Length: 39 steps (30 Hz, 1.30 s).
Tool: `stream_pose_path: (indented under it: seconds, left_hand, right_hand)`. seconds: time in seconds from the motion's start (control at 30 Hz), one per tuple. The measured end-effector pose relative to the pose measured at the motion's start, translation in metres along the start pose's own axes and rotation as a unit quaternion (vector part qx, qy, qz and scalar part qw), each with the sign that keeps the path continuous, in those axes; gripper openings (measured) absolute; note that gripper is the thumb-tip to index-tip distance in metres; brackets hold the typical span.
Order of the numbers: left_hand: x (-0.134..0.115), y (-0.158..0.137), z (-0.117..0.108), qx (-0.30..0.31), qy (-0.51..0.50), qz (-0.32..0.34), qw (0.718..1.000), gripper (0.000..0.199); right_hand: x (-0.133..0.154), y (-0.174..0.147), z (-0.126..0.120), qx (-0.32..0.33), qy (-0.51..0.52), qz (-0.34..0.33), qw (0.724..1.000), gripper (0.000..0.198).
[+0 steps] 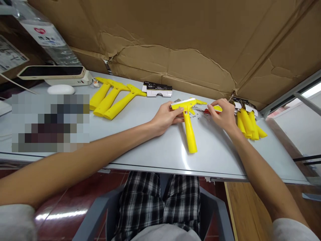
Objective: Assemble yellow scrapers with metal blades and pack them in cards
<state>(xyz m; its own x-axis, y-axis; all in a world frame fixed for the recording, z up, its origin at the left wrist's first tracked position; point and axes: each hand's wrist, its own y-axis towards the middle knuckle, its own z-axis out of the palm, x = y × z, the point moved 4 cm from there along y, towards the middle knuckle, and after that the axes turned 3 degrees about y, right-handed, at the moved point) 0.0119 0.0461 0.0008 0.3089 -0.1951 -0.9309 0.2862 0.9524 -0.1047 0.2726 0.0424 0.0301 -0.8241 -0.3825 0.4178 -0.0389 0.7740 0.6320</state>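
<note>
My left hand is closed around the head of a yellow scraper, whose handle points toward me. A white strip runs along the top of that head. Just to the right, my right hand pinches a red-handled screwdriver, its metal shaft pointing left toward the scraper. Whether the tip touches the scraper, I cannot tell. Several small screws lie scattered on the table between my hands. Behind the held scraper, more yellow plastic shows, partly hidden.
Three yellow scrapers lie on the table at left. Black-and-white packages sit near the cardboard at the back. More yellow handles are piled at right. A phone, white mouse and water bottle stand far left.
</note>
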Motion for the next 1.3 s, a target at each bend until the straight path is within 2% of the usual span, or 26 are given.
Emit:
stream_pose_path:
  seconds: [0.03, 0.1, 0.23, 0.33, 0.47, 0.63, 0.83, 1.0, 1.1, 1.3]
  left_hand:
    - [0.0, -0.001, 0.001, 0.002, -0.009, 0.002, 1.0, 0.016]
    - [0.0, -0.003, 0.004, 0.022, -0.022, 0.011, 0.999, 0.015]
    - [0.001, -0.001, 0.002, 0.065, -0.019, 0.056, 0.996, 0.02]
    - [0.002, 0.002, -0.001, 0.085, 0.027, 0.091, 0.992, 0.029]
    - [0.001, 0.003, -0.003, 0.1, 0.071, 0.107, 0.987, 0.04]
    - [0.001, 0.005, -0.004, 0.092, 0.023, 0.105, 0.99, 0.043]
    - [0.0, 0.009, -0.007, 0.073, -0.002, 0.106, 0.992, 0.04]
    - [0.003, 0.011, -0.008, 0.072, -0.001, 0.075, 0.995, 0.034]
    - [0.006, 0.011, -0.007, 0.08, -0.003, 0.042, 0.996, 0.037]
    - [0.005, 0.006, -0.002, 0.12, -0.024, 0.008, 0.992, 0.047]
  right_hand:
    - [0.012, -0.004, 0.002, -0.006, 0.038, 0.024, 0.999, 0.042]
    - [0.033, -0.014, 0.012, 0.045, 0.148, 0.105, 0.982, 0.052]
    - [0.064, -0.031, 0.034, 0.227, 0.28, 0.219, 0.907, 0.069]
    - [0.069, -0.035, 0.038, 0.274, 0.326, 0.259, 0.867, 0.076]
    - [0.067, -0.035, 0.04, 0.292, 0.364, 0.27, 0.842, 0.075]
    - [0.068, -0.038, 0.042, 0.345, 0.369, 0.264, 0.821, 0.068]
    - [0.068, -0.038, 0.043, 0.364, 0.368, 0.238, 0.822, 0.064]
    - [0.063, -0.041, 0.045, 0.35, 0.373, 0.246, 0.823, 0.056]
    - [0.061, -0.042, 0.047, 0.343, 0.414, 0.268, 0.8, 0.049]
    - [0.068, -0.045, 0.047, 0.361, 0.509, 0.276, 0.731, 0.042]
